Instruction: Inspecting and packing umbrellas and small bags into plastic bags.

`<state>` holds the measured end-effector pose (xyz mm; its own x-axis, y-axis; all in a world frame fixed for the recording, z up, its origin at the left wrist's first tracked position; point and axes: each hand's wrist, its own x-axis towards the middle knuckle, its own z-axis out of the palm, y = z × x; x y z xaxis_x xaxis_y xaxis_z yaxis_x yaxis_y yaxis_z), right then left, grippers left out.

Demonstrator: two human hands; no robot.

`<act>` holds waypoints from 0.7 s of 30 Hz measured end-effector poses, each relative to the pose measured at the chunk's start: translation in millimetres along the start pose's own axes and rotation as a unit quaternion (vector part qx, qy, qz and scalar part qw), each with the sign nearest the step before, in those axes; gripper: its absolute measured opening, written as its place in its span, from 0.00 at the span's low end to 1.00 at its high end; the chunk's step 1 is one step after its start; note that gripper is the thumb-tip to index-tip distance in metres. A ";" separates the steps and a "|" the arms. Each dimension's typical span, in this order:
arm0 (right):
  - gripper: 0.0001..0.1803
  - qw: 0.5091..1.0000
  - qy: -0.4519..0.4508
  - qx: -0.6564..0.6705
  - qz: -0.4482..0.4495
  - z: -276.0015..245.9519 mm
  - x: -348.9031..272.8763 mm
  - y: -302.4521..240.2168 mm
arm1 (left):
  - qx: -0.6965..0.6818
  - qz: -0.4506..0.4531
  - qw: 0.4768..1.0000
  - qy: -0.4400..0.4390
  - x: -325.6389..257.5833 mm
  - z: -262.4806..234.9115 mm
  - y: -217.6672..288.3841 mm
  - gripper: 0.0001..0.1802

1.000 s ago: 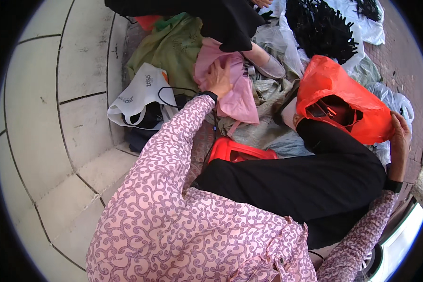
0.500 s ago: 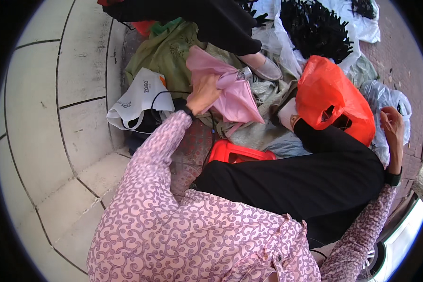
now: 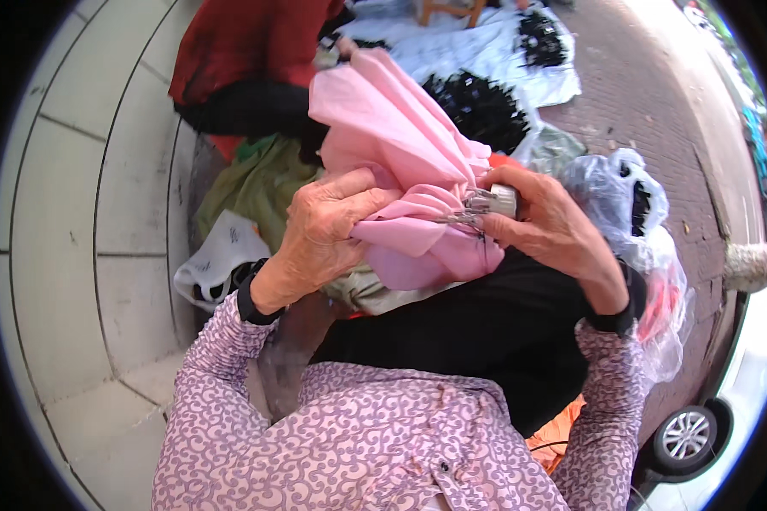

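Note:
A pink folding umbrella (image 3: 392, 111) is held up in front of me, its canopy loosely bunched and spread toward the far side. My left hand (image 3: 328, 230) is closed on the gathered pink cloth on its left side. On the other side, my right hand (image 3: 554, 217) grips the end where the thin metal ribs (image 3: 464, 211) meet a silver-white round cap (image 3: 504, 200). That cap lies between my right thumb and fingers. The umbrella's shaft is hidden in the folds.
A person in a red top (image 3: 247, 51) bends close by at the far left. A white bag (image 3: 222, 255) lies near the tiled wall (image 3: 136, 298). Black strips (image 3: 477, 111) are heaped on pale sheeting; clear plastic bags (image 3: 622, 196) stand at right. A parked car's wheel (image 3: 686, 436) shows lower right.
The umbrella has come up from near the ground into both hands. My right hand has moved left from beside the bags to grip its capped end. The view has shifted.

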<state>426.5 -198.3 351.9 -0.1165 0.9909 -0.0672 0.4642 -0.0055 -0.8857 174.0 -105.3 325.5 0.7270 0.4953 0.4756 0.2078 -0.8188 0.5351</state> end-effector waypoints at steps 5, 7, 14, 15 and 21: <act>0.11 0.953 0.185 0.203 0.127 -28.9 -43.2 -27.6 | 0.073 0.121 0.986 0.086 92.4 2.9 23.1 0.26; 0.13 0.883 0.265 0.368 0.121 -47.1 -64.6 -22.8 | 0.078 0.139 0.977 0.140 124.1 6.8 50.3 0.29; 0.13 0.682 0.431 0.590 0.034 -106.0 -135.3 -23.5 | -0.295 0.209 0.932 0.004 114.5 77.2 203.7 0.14; 0.13 0.683 0.452 0.574 0.022 -109.0 -142.8 -32.1 | -0.348 0.174 0.920 -0.045 113.2 95.8 213.2 0.12; 0.15 0.709 0.495 0.503 -0.001 -109.6 -196.3 -41.6 | -0.569 -0.136 0.793 -0.172 156.5 195.1 223.7 0.12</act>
<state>526.3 -377.9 452.4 0.7877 0.5972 -0.1510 -0.4536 0.3964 -0.7982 462.0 -267.6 383.4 0.9330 0.3393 0.1200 -0.1941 0.1937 0.9617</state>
